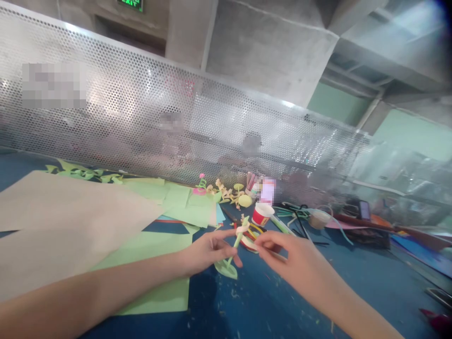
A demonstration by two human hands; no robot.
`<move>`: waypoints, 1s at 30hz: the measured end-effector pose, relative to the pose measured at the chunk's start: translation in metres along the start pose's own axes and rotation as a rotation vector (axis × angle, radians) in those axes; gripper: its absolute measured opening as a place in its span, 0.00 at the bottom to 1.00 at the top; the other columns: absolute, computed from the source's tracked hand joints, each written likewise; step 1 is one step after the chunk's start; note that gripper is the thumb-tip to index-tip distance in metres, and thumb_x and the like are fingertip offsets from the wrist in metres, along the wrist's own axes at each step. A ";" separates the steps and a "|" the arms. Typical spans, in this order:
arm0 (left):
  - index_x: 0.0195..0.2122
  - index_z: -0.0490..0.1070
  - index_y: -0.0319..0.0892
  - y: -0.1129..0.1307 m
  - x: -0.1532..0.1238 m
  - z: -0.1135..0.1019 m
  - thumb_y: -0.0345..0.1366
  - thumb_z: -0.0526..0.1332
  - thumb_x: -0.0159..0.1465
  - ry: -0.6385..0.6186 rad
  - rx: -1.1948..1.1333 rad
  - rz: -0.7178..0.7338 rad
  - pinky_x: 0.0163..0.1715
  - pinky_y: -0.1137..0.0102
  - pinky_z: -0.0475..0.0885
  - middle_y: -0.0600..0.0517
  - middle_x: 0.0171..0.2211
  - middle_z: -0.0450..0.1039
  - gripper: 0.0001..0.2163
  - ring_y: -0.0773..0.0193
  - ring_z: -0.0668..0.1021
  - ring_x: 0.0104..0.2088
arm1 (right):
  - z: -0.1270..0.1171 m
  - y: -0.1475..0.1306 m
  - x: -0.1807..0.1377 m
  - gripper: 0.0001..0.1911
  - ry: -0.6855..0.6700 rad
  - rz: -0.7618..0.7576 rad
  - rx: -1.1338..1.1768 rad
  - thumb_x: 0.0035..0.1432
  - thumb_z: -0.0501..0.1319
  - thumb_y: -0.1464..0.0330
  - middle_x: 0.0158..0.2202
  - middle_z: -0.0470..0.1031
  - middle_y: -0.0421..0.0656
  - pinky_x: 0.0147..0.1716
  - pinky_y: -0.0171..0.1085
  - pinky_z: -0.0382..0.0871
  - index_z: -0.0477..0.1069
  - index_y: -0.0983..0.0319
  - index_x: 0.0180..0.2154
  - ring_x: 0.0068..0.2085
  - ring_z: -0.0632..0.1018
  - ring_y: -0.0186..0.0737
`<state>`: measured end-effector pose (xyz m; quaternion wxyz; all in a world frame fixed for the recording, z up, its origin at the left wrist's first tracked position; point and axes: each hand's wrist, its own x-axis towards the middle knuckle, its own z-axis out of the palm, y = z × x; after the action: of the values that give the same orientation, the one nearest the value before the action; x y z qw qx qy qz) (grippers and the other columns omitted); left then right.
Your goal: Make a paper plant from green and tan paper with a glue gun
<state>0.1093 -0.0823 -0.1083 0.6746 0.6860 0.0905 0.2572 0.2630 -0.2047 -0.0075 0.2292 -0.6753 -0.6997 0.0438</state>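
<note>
My left hand [215, 252] is closed around the thin green stem of a small paper plant [237, 242]. A pale strip curls about the stem near its top, and a flat green leaf-shaped base [226, 269] hangs below my fingers. To the right, my right hand [282, 249] is held in a pinch, thumb against fingertips, a little apart from the stem. Whatever may be between those fingertips is too small to make out. Behind the hands lie yellow-handled pliers [257, 229], partly hidden.
A red and white paper cup [262, 214] stands just beyond my hands. Green paper sheets [155, 268] and large beige sheets [63, 235] cover the table's left. Finished-looking paper plants [200, 185] sit at the back, before a perforated metal screen [212, 122]. Wires [300, 219] lie rightward.
</note>
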 end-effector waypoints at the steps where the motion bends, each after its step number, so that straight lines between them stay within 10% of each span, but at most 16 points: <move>1: 0.56 0.57 0.44 -0.001 0.000 0.000 0.42 0.59 0.58 -0.004 -0.007 0.003 0.25 0.74 0.60 0.48 0.30 0.76 0.25 0.69 0.71 0.26 | 0.000 0.001 0.000 0.08 -0.008 0.007 -0.002 0.54 0.54 0.67 0.29 0.76 0.38 0.29 0.34 0.68 0.71 0.56 0.32 0.29 0.76 0.36; 18: 0.55 0.60 0.44 0.003 0.000 0.001 0.46 0.58 0.57 0.016 0.039 -0.016 0.23 0.75 0.59 0.49 0.29 0.76 0.25 0.70 0.70 0.23 | -0.005 0.005 -0.003 0.12 -0.088 -0.054 0.043 0.57 0.52 0.65 0.37 0.77 0.40 0.34 0.37 0.68 0.72 0.53 0.38 0.35 0.76 0.39; 30: 0.49 0.65 0.38 -0.002 0.000 0.002 0.42 0.61 0.55 -0.065 0.097 -0.004 0.22 0.76 0.60 0.51 0.27 0.73 0.22 0.71 0.69 0.22 | 0.006 -0.017 0.015 0.07 -0.193 -0.509 -0.339 0.54 0.59 0.68 0.26 0.74 0.40 0.34 0.38 0.59 0.75 0.57 0.27 0.34 0.70 0.39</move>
<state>0.1105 -0.0841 -0.1099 0.6437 0.7256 0.0824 0.2289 0.2453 -0.1903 -0.0033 0.0494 -0.4997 -0.8621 -0.0682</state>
